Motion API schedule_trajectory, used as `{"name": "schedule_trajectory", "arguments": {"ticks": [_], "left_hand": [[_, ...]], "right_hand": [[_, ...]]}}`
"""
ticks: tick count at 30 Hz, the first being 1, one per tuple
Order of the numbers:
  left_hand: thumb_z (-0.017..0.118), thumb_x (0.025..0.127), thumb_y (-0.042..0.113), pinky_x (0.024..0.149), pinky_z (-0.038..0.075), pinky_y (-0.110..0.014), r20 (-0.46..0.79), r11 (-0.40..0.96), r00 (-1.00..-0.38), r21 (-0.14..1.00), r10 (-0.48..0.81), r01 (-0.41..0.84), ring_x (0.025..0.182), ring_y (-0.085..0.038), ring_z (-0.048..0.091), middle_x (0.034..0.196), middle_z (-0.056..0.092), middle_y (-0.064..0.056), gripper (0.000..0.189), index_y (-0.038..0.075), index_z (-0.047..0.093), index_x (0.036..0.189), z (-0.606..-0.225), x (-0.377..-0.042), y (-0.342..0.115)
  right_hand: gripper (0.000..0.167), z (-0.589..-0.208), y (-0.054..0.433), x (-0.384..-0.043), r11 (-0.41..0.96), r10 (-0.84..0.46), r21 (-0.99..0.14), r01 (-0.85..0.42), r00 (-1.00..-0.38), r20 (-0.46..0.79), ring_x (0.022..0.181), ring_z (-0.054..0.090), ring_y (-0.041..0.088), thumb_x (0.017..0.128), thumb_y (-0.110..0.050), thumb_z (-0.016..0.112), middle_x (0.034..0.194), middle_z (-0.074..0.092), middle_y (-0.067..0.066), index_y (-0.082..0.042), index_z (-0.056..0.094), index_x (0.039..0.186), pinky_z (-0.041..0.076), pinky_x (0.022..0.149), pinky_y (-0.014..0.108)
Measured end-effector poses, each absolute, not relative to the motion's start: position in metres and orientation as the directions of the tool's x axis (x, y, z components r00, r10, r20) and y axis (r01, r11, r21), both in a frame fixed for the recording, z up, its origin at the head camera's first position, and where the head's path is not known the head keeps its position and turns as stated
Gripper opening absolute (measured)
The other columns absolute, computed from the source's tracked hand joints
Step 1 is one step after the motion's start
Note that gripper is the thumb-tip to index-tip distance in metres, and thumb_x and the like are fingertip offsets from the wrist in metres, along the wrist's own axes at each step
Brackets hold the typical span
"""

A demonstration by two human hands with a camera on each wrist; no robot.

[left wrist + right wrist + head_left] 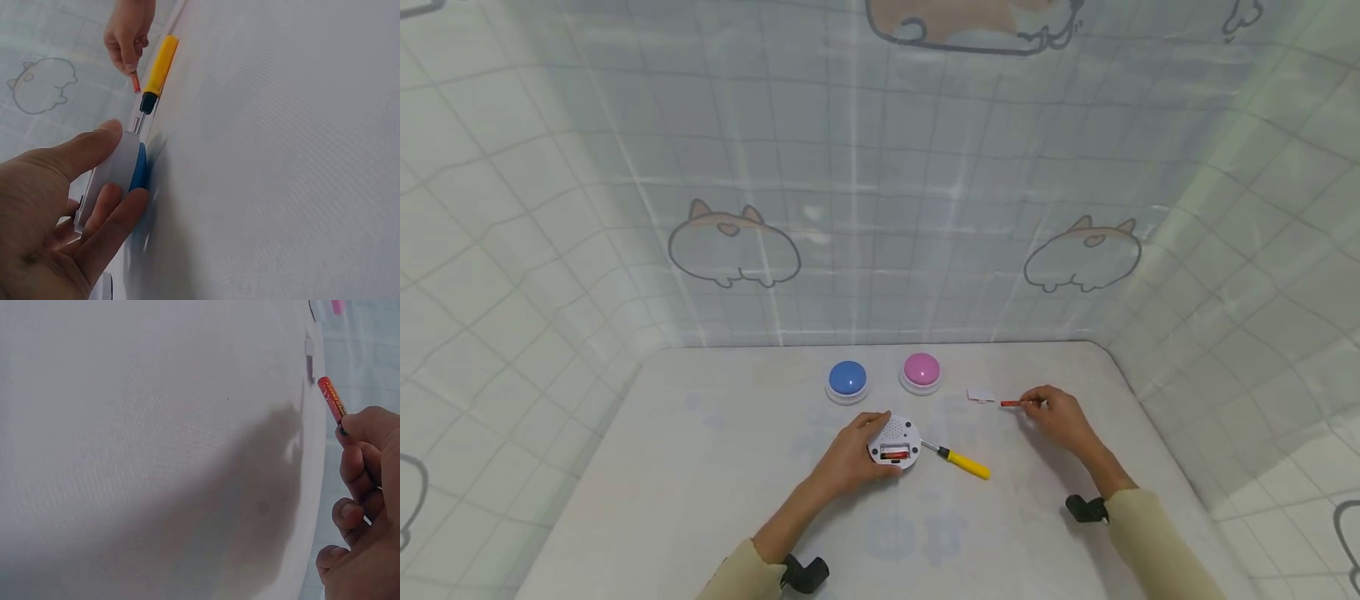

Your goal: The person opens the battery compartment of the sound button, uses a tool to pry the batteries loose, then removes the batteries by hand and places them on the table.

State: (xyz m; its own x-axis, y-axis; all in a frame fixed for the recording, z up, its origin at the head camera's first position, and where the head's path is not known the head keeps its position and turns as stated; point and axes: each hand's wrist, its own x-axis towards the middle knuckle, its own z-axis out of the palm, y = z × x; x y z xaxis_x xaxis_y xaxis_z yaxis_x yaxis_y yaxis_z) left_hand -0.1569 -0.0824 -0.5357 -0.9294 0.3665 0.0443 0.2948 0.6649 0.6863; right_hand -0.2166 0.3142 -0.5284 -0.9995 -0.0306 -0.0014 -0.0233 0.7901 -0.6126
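My left hand (852, 454) grips a round white push button (898, 433) by its edge, underside facing up. Speaker holes and a battery compartment with a red battery (893, 455) inside show on that side. In the left wrist view the button's blue dome (139, 167) points toward the table. Off to the right, my right hand (1057, 419) pinches another red battery (332, 399) between thumb and finger at one end. Just left of that battery lies a small white cover (981, 394). A screwdriver (967, 464) with a yellow handle has its shaft tip beside the held button.
Two more push buttons stand dome up toward the back of the white table (700, 500): one blue (847, 379), one pink (921, 371). A grid-patterned curtain (910, 192) with cartoon animals encloses the table at the back and both sides.
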Motion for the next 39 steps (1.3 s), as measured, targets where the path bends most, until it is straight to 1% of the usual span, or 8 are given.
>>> {"name": "schedule_trajectory", "arguments": {"ticks": [4,7,13,17,20,26,39], "left_hand": [[0.091,0.073,0.040,0.108,0.044,-0.047,0.046,0.661,-0.930,0.691,0.366,0.294,0.130,-0.028,0.052,0.147,0.050,-0.008,0.093,0.012,0.047,0.151,-0.535,-0.155,-0.080],[0.091,0.073,0.040,0.108,0.044,-0.046,0.044,0.665,-0.930,0.687,0.365,0.294,0.130,-0.028,0.052,0.148,0.050,-0.008,0.094,0.012,0.047,0.151,-0.535,-0.155,-0.079],[0.091,0.073,0.040,0.109,0.043,-0.046,0.036,0.673,-0.934,0.684,0.357,0.283,0.130,-0.028,0.052,0.148,0.050,-0.007,0.093,0.014,0.047,0.151,-0.534,-0.156,-0.077],[0.091,0.072,0.040,0.108,0.044,-0.047,0.042,0.682,-0.932,0.669,0.361,0.294,0.129,-0.029,0.052,0.146,0.051,-0.008,0.095,0.013,0.047,0.151,-0.533,-0.155,-0.076],[0.091,0.072,0.040,0.108,0.044,-0.047,0.042,0.684,-0.931,0.666,0.363,0.297,0.129,-0.028,0.053,0.146,0.051,-0.008,0.095,0.012,0.047,0.151,-0.533,-0.155,-0.075],[0.091,0.072,0.041,0.108,0.044,-0.046,0.040,0.681,-0.933,0.673,0.357,0.289,0.129,-0.027,0.052,0.146,0.051,-0.007,0.095,0.014,0.047,0.151,-0.533,-0.155,-0.075],[0.091,0.072,0.042,0.107,0.044,-0.046,0.048,0.676,-0.930,0.673,0.366,0.301,0.127,-0.027,0.053,0.145,0.052,-0.006,0.094,0.013,0.048,0.150,-0.534,-0.155,-0.078]], "right_hand": [[0.017,-0.529,0.312,-0.219,0.795,-0.011,-0.606,0.028,-0.998,-0.060,0.077,0.053,0.021,0.098,-0.018,0.065,0.093,0.063,0.007,-0.006,0.070,0.109,0.048,0.062,0.030],[0.017,-0.529,0.311,-0.221,0.810,-0.004,-0.585,0.042,-0.997,-0.077,0.077,0.053,0.021,0.098,-0.018,0.065,0.093,0.063,0.007,-0.006,0.069,0.110,0.048,0.062,0.030],[0.016,-0.530,0.311,-0.223,0.842,-0.009,-0.539,0.017,-0.999,-0.044,0.075,0.052,0.021,0.097,-0.018,0.067,0.090,0.064,0.007,-0.006,0.071,0.107,0.045,0.060,0.031],[0.015,-0.531,0.312,-0.226,0.869,-0.010,-0.494,0.008,-0.999,-0.035,0.077,0.053,0.022,0.096,-0.017,0.067,0.092,0.065,0.007,-0.006,0.072,0.106,0.045,0.065,0.032],[0.015,-0.532,0.312,-0.229,0.883,0.000,-0.469,0.022,-0.999,-0.047,0.081,0.054,0.022,0.096,-0.017,0.068,0.094,0.065,0.006,-0.008,0.072,0.108,0.047,0.070,0.033],[0.014,-0.536,0.312,-0.231,0.885,-0.011,-0.466,0.016,-0.998,-0.055,0.083,0.054,0.025,0.096,-0.014,0.067,0.094,0.064,0.009,-0.008,0.071,0.108,0.048,0.072,0.037],[0.015,-0.540,0.310,-0.230,0.881,0.000,-0.473,0.032,-0.998,-0.067,0.082,0.055,0.024,0.097,-0.015,0.066,0.094,0.066,0.008,-0.010,0.069,0.111,0.048,0.074,0.037]]}}
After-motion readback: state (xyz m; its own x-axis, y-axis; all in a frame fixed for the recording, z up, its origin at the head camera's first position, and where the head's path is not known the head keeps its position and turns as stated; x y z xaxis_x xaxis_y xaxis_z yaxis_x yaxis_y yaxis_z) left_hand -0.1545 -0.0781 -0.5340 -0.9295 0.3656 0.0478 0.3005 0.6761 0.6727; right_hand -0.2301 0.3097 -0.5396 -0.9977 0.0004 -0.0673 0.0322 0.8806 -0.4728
